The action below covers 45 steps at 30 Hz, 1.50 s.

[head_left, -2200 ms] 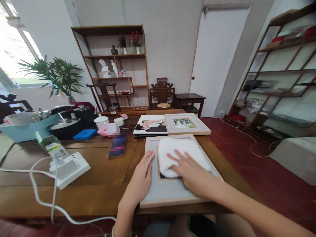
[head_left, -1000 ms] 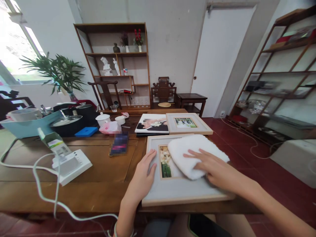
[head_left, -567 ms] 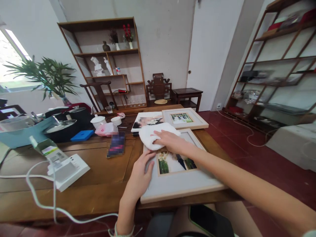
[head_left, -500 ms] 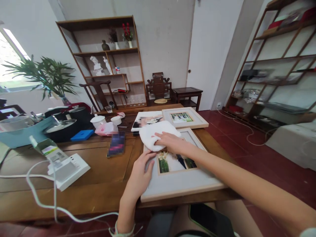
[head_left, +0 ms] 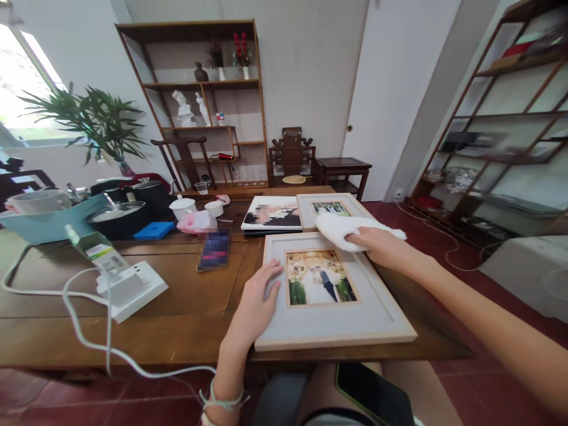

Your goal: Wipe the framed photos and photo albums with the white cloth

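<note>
The left hand (head_left: 257, 299) lies flat and open, palm down, its fingers spread over the left border of a large picture frame (head_left: 355, 319). The frame lies face up on the wooden counter (head_left: 186, 284), and everything but that border sits to the right of the hand. Its near side reaches the counter's near edge.

The frame has a pale, light-wood outer moulding and a wide grey-white mat. A thin wood-coloured inner lip runs around a colour photograph. The photograph shows two figures among greenery, one in white and one in dark clothes, with a line of lettering across the top that is too small to read.

The right hand (head_left: 377, 245) is closed on a white cloth (head_left: 337, 226), fingers curled over its near end, at the frame's far right corner. The cloth is thick and fluffy, and it stretches away from that hand towards the left. There it drapes over the near edge of a smaller frame (head_left: 331, 207), which has the same pale finish and lies just beyond the hand. Whether the cloth presses down or is slightly lifted cannot be told.

Left of the smaller frame, beyond the left hand, lies a flat photo book (head_left: 271, 214).
</note>
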{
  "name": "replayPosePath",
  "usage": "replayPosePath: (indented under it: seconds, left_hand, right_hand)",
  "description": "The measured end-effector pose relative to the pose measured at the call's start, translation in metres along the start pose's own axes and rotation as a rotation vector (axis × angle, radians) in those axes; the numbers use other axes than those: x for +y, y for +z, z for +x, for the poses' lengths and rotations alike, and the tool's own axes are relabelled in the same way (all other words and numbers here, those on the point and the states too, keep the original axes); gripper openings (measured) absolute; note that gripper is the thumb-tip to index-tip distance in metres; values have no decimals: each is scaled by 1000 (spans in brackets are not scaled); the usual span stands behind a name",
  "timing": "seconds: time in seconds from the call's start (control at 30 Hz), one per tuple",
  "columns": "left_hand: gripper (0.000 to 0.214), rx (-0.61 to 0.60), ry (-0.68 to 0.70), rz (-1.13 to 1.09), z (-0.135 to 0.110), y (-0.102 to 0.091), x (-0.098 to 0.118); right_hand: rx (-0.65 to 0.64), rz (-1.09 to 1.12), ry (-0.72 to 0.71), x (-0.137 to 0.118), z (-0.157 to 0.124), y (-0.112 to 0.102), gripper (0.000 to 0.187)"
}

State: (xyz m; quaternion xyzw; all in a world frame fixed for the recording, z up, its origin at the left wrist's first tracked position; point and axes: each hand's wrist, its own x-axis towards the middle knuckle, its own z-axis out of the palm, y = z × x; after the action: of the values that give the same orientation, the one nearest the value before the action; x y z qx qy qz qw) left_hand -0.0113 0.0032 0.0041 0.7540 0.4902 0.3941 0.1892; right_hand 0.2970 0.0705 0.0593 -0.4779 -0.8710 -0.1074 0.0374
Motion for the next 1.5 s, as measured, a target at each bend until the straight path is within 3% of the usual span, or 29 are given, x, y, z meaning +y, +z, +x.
replayPosePath:
  seconds: [0.17,0.33,0.53,0.83,0.97,1.07,1.23,1.5]
  left_hand:
    - [30,-2,-5,11,0,1,-1]
    - [31,-9,-22,21,1,0,1]
    - [31,-7,-19,20,2,-1,2]
    - [30,-3,-13,19,3,0,0]
    - [31,0,-12,22,3,1,0]
    - [31,-4,-3,24,3,0,-1]
    - [32,-16,7,34,2,-1,-1]
    - [34,-32,15,43,2,-1,1]
  right_hand:
    - [238,-57,-7,0,-7,5,52]
    - [93,11,-38,-23,3,20,56]
    - [58,41,20,-41,2,15,50]
    - [-66,198,13,-92,-71,-13,47]
    - [-44,275,4,-116,-102,-23,51]
    - [-26,317,-8,-125,-108,-24,51]
    - [96,298,33,-112,-84,-8,40]
    - [177,215,83,-59,-3,11,35]
